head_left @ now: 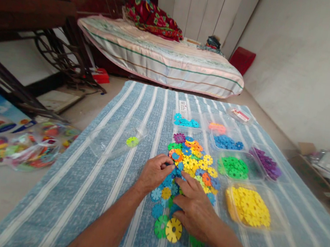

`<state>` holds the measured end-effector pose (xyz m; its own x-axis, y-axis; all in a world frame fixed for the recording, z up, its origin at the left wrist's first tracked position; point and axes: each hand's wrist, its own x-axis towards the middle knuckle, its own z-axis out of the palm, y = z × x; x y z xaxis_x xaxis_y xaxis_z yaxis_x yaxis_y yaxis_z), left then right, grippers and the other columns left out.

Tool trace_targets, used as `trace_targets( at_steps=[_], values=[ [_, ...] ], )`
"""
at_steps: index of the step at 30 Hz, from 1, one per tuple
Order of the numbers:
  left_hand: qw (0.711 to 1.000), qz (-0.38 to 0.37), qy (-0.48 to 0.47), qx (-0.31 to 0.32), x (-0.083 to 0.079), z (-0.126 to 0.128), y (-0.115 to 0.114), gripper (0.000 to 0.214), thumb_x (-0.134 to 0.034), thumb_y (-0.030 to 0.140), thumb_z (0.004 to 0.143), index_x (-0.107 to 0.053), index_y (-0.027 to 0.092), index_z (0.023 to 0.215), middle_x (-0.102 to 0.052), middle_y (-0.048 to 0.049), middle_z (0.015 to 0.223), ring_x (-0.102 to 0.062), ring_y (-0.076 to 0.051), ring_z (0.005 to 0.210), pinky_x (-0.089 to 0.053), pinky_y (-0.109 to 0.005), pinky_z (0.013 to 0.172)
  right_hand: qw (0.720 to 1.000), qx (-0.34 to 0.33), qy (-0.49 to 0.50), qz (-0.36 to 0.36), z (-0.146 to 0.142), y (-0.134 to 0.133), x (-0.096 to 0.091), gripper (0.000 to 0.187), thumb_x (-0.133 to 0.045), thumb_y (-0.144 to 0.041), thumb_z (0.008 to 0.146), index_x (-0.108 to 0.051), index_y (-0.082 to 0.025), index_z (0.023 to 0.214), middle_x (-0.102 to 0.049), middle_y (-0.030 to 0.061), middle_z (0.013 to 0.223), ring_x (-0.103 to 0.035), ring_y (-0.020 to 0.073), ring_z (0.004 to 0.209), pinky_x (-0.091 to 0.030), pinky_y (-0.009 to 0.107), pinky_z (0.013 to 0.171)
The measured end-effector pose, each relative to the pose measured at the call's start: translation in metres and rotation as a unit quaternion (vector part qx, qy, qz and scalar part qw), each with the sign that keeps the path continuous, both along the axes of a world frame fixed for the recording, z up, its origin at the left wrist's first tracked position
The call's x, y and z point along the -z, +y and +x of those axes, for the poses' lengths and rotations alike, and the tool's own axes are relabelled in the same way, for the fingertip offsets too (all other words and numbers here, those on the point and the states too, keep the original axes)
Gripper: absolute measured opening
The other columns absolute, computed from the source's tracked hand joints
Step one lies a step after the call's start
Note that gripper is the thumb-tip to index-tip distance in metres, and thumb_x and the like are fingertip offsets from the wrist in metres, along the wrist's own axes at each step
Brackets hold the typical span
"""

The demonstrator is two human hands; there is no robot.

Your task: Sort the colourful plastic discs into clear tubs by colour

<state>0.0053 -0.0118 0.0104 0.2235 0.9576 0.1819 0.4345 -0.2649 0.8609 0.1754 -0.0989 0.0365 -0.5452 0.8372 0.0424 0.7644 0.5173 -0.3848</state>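
Observation:
A loose pile of notched plastic discs (191,163) in yellow, blue, orange and green lies on the striped cloth. At its left edge is my left hand (156,173), thumb and fingers pinched together; whatever they hold is too small to make out. My right hand (195,204) rests over the pile's near part with its fingers apart, touching the blue discs. Close to me lie a larger yellow disc (173,230) and a green disc (160,226). A square purple piece (179,138) sits at the far end of the pile.
Clear boxes hold sorted discs: yellow (251,207), green (233,167), purple (266,163), dark blue (227,142), light blue (187,122) and orange (217,127). On the left, a clear plastic bag (111,140) lies by a lime disc (132,141). Beyond the table stands a bed (161,60).

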Motion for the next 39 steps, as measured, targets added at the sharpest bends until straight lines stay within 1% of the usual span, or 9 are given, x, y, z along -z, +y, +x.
trace_targets(
  at_steps=[4, 10, 15, 18, 21, 24, 27, 33, 39],
  values=[
    [1.000, -0.007, 0.006, 0.005, -0.002, -0.001, 0.000, 0.012, -0.055, 0.027, 0.075, -0.064, 0.019, 0.074, -0.061, 0.0019, 0.075, -0.054, -0.009, 0.061, -0.043, -0.020, 0.059, 1.000, 0.006, 0.023, -0.011, -0.002, -0.004, -0.001, 0.007, -0.067, -0.018, 0.073, -0.067, -0.019, 0.080, -0.049, 0.0076, 0.133, -0.024, 0.0282, 0.138, -0.025, 0.047, 0.111],
    [1.000, -0.006, 0.011, 0.002, -0.005, -0.002, 0.000, 0.012, -0.056, 0.028, 0.075, -0.064, 0.019, 0.073, -0.061, 0.0017, 0.075, -0.054, -0.009, 0.060, -0.043, -0.021, 0.059, 0.993, 0.032, 0.115, 0.001, 0.002, 0.012, -0.013, 0.009, -0.065, -0.012, 0.072, -0.065, -0.020, 0.070, -0.062, 0.0050, 0.115, -0.048, 0.0232, 0.122, -0.038, 0.040, 0.104],
    [1.000, -0.015, -0.001, 0.003, -0.006, -0.001, 0.000, 0.013, -0.056, 0.027, 0.075, -0.065, 0.019, 0.072, -0.059, 0.0018, 0.072, -0.052, -0.009, 0.059, -0.041, -0.020, 0.057, 0.981, 0.090, 0.118, 0.126, 0.015, 0.092, -0.050, 0.011, -0.061, -0.016, 0.077, -0.064, -0.019, 0.067, -0.067, 0.0076, 0.097, -0.058, 0.0220, 0.101, -0.045, 0.038, 0.092],
    [1.000, -0.012, -0.010, 0.000, -0.005, -0.001, 0.000, 0.012, -0.056, 0.027, 0.075, -0.064, 0.018, 0.071, -0.059, 0.0018, 0.072, -0.052, -0.009, 0.058, -0.041, -0.020, 0.057, 0.962, 0.166, 0.086, 0.200, 0.021, 0.148, -0.078, 0.009, -0.065, -0.023, 0.077, -0.068, -0.015, 0.079, -0.066, 0.0103, 0.093, -0.058, 0.0253, 0.100, -0.044, 0.040, 0.090],
    [1.000, -0.016, -0.010, 0.000, -0.003, -0.002, 0.000, 0.011, -0.056, 0.026, 0.075, -0.063, 0.018, 0.071, -0.058, 0.0018, 0.072, -0.051, -0.009, 0.057, -0.041, -0.021, 0.057, 0.932, 0.245, 0.098, 0.248, 0.022, 0.169, -0.093, 0.017, -0.062, -0.028, 0.081, -0.068, -0.014, 0.087, -0.065, 0.0107, 0.092, -0.058, 0.0254, 0.095, -0.044, 0.040, 0.087],
    [1.000, -0.016, -0.005, 0.004, -0.003, -0.002, -0.001, 0.011, -0.057, 0.026, 0.075, -0.064, 0.019, 0.072, -0.059, 0.0016, 0.072, -0.052, -0.009, 0.059, -0.041, -0.021, 0.058, 0.943, 0.211, 0.132, 0.221, 0.013, 0.148, -0.085, 0.018, -0.053, -0.025, 0.086, -0.067, -0.017, 0.079, -0.065, 0.0071, 0.084, -0.059, 0.0204, 0.085, -0.044, 0.035, 0.082],
    [1.000, -0.014, -0.003, 0.009, -0.003, -0.002, -0.001, 0.010, -0.058, 0.027, 0.075, -0.065, 0.019, 0.075, -0.060, 0.0017, 0.073, -0.054, -0.011, 0.063, -0.042, -0.022, 0.060, 0.969, 0.114, 0.156, 0.154, -0.002, 0.098, -0.062, 0.020, -0.051, -0.020, 0.086, -0.064, -0.019, 0.071, -0.065, 0.0044, 0.081, -0.059, 0.0173, 0.083, -0.045, 0.030, 0.079],
    [1.000, -0.014, 0.004, 0.003, 0.000, 0.000, 0.000, 0.011, -0.056, 0.027, 0.075, -0.065, 0.020, 0.073, -0.062, 0.0017, 0.076, -0.056, -0.011, 0.066, -0.045, -0.022, 0.063, 0.996, -0.020, 0.080, 0.035, -0.027, 0.001, -0.020, 0.009, -0.065, -0.028, 0.080, -0.064, -0.019, 0.076, -0.063, 0.0073, 0.102, -0.053, 0.0235, 0.109, -0.043, 0.038, 0.095],
    [1.000, -0.002, 0.007, 0.000, -0.002, 0.001, 0.000, 0.012, -0.056, 0.027, 0.075, -0.064, 0.019, 0.073, -0.061, 0.0018, 0.076, -0.054, -0.009, 0.060, -0.044, -0.021, 0.060, 0.999, -0.021, 0.005, 0.026, -0.034, -0.035, 0.004, 0.032, -0.067, -0.037, 0.078, -0.063, -0.013, 0.100, -0.045, 0.0175, 0.136, -0.028, 0.0307, 0.134, -0.030, 0.050, 0.107]
  ],
)
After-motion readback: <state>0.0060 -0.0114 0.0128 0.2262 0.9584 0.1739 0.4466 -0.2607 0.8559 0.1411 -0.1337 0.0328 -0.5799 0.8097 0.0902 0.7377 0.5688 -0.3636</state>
